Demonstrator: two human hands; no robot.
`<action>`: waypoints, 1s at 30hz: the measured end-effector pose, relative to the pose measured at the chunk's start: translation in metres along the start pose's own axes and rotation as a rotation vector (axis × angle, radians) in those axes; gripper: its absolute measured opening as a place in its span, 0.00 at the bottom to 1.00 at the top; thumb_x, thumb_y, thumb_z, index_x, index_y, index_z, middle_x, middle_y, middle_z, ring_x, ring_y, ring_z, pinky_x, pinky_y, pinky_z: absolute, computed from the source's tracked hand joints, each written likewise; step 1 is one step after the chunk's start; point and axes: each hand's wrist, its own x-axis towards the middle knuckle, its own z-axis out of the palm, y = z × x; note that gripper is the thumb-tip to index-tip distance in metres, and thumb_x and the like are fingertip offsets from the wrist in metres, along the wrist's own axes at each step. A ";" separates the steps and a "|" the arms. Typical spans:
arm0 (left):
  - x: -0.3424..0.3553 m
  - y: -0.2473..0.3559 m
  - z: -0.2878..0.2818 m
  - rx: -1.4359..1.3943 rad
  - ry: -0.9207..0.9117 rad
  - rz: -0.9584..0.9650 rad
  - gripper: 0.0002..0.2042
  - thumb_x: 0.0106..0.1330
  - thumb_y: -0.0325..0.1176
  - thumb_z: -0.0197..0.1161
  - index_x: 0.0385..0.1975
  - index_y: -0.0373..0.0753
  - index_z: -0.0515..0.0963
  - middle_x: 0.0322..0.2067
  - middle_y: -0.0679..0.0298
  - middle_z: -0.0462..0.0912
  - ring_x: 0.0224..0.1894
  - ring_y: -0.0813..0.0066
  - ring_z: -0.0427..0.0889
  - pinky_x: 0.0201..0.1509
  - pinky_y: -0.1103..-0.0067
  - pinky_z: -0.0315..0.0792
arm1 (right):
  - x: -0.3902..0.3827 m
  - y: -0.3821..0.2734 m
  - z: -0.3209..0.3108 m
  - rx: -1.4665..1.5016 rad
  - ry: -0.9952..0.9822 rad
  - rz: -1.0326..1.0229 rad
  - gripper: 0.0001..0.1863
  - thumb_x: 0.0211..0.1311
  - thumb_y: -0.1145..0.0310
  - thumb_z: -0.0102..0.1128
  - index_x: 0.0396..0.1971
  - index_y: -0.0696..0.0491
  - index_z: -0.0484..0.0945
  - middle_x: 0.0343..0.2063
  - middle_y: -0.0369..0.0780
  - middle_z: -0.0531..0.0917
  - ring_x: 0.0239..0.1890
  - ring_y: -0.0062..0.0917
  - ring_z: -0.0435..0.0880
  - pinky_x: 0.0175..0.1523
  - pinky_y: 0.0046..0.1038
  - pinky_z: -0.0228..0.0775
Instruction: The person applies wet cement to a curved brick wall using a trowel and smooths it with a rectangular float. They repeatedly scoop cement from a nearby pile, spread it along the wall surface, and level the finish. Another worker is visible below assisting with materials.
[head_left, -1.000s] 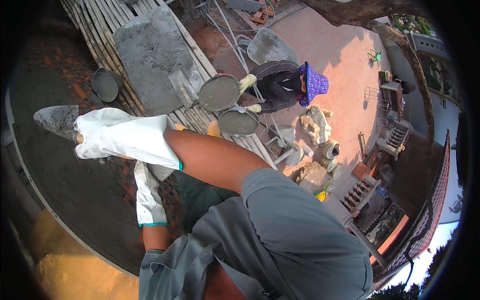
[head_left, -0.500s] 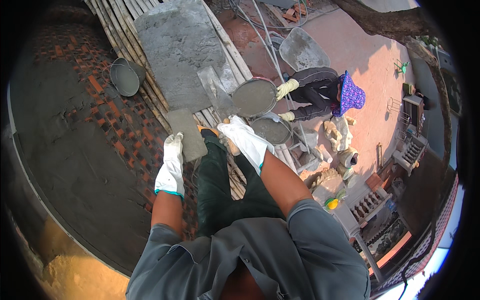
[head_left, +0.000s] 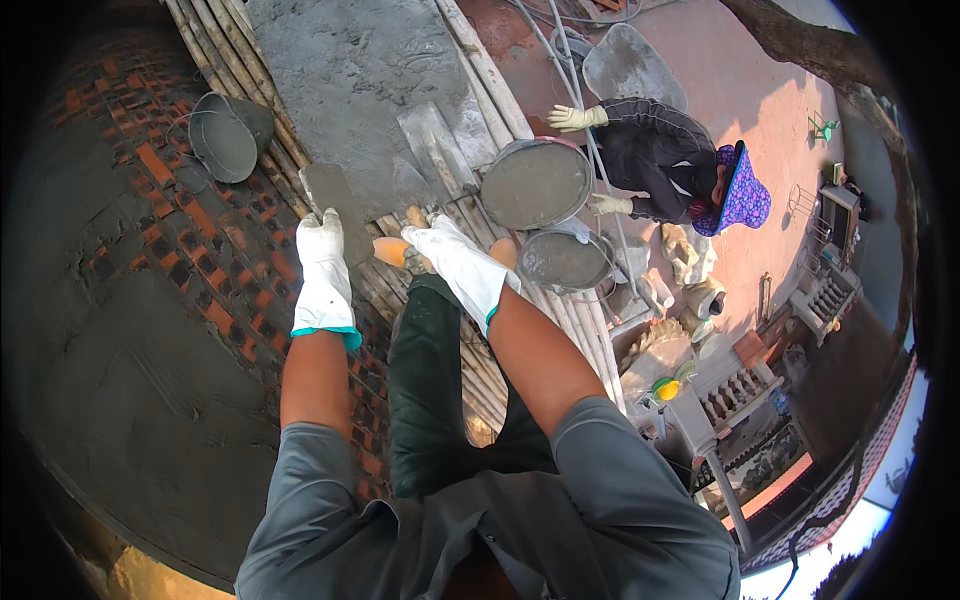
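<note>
My left hand (head_left: pixel 322 245), in a white glove with a teal cuff, grips the near edge of a flat grey rectangular plate (head_left: pixel 340 200). My gloved right hand (head_left: pixel 430 243) is closed around a wooden handle (head_left: pixel 416 215) whose end sticks out past the fingers. Just beyond it, a pale grey blade-like strip (head_left: pixel 437 150) rests at the edge of a mortar-covered board (head_left: pixel 350 70). Whether handle and strip join is unclear. To the right of my right hand stand two round containers of wet mortar, a larger one (head_left: pixel 537 187) and a smaller one (head_left: pixel 565 262).
Bamboo poles (head_left: pixel 300 150) form the platform under my feet. Left of it lies a brick surface (head_left: pixel 200 250) partly coated in mortar, beside a tilted bucket (head_left: pixel 225 140). A co-worker in a purple hat (head_left: pixel 742 190) is on the right, near a wheelbarrow tray (head_left: pixel 635 70) and metal tubes (head_left: pixel 572 85).
Both my hands, with the plate and handle, have shifted left and slightly up in view. The co-worker's upper hand has come off the larger container's rim and is now spread above it.
</note>
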 end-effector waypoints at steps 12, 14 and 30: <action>-0.048 -0.060 0.079 -0.048 -0.362 0.005 0.14 0.71 0.33 0.66 0.49 0.29 0.81 0.39 0.60 0.89 0.40 0.75 0.85 0.47 0.79 0.78 | 0.017 0.052 -0.114 -0.173 0.532 -0.051 0.26 0.65 0.56 0.62 0.55 0.60 0.75 0.46 0.55 0.85 0.51 0.48 0.85 0.57 0.38 0.75; -0.074 -0.073 0.081 -0.042 -0.415 -0.097 0.14 0.70 0.35 0.67 0.47 0.29 0.83 0.37 0.58 0.90 0.39 0.72 0.87 0.48 0.76 0.79 | 0.027 0.075 -0.157 -0.054 0.612 -0.064 0.25 0.66 0.59 0.62 0.56 0.61 0.74 0.48 0.54 0.85 0.51 0.46 0.85 0.57 0.37 0.75; -0.145 -0.147 0.056 0.119 -0.547 -0.270 0.14 0.71 0.31 0.63 0.51 0.28 0.80 0.42 0.56 0.88 0.47 0.69 0.86 0.55 0.78 0.76 | 0.214 0.223 -0.281 0.213 0.608 -0.098 0.23 0.62 0.73 0.71 0.57 0.54 0.77 0.44 0.37 0.85 0.40 0.24 0.83 0.45 0.27 0.78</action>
